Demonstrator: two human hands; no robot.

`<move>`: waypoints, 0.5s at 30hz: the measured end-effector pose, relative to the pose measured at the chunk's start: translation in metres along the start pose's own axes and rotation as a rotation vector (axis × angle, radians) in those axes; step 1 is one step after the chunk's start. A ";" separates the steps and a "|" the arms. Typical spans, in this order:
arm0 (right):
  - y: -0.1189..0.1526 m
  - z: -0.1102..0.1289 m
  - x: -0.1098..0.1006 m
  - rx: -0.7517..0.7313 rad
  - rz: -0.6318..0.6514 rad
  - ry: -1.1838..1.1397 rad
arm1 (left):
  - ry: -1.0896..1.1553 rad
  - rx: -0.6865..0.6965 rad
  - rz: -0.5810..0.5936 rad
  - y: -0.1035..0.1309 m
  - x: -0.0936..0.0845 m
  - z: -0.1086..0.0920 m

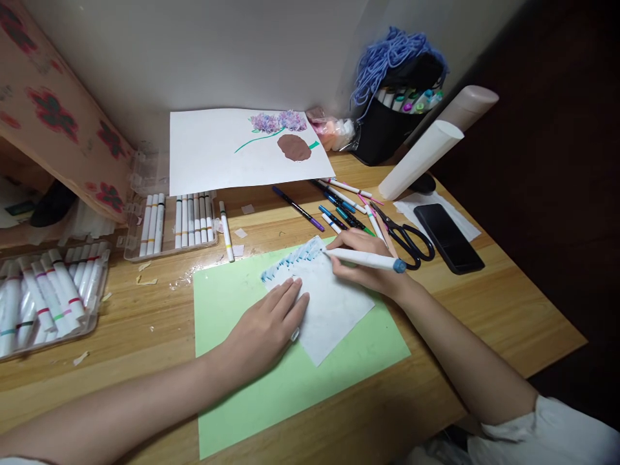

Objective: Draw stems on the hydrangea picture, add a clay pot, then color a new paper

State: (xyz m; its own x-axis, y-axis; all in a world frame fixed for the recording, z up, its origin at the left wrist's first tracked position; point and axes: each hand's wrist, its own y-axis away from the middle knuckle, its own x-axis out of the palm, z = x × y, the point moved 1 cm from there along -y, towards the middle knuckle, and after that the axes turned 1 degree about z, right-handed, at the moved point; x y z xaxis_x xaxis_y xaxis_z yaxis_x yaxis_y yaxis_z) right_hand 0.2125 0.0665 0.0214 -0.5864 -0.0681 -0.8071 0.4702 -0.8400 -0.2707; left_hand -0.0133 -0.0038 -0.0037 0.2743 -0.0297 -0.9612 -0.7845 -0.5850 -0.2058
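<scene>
A white square of thin paper lies turned at an angle on a light green sheet. Blue strokes run along its upper left edge. My left hand rests on the paper's left side, fingers stretched out and pressing it flat. In my right hand is a white marker with a blue end, held in a pinch, its tip at the paper's top corner by the blue strokes. The blue end points right.
Trays of markers stand at the left. Behind lies a white sheet with flowers. Loose pens, black scissors and a phone lie beyond my right hand. A black holder and white roll stand at the back right.
</scene>
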 end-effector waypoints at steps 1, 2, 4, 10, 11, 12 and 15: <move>0.001 -0.001 0.000 0.001 -0.038 0.029 | 0.004 -0.001 0.000 0.000 0.000 0.000; 0.001 -0.001 0.001 -0.001 -0.063 0.050 | 0.007 0.000 -0.002 0.000 -0.001 0.000; 0.002 -0.002 0.002 -0.022 -0.032 0.047 | -0.001 0.011 -0.003 -0.001 -0.002 0.000; 0.001 -0.004 -0.001 -0.066 -0.042 0.095 | -0.044 0.027 -0.001 -0.002 -0.004 0.000; 0.001 -0.004 -0.002 -0.094 -0.048 0.110 | -0.050 0.029 0.002 -0.002 -0.003 0.000; 0.001 -0.005 -0.002 -0.134 -0.036 0.110 | -0.055 0.028 0.002 -0.002 -0.003 0.000; 0.001 -0.005 -0.002 -0.213 0.019 0.087 | -0.061 0.024 -0.008 -0.001 -0.002 0.000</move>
State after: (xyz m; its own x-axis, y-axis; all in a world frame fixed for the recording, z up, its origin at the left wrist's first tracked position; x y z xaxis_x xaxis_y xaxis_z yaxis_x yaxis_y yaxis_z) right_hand 0.2172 0.0688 0.0199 -0.5212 -0.0288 -0.8529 0.6148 -0.7058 -0.3519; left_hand -0.0128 -0.0029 -0.0013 0.2469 0.0244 -0.9687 -0.7955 -0.5658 -0.2170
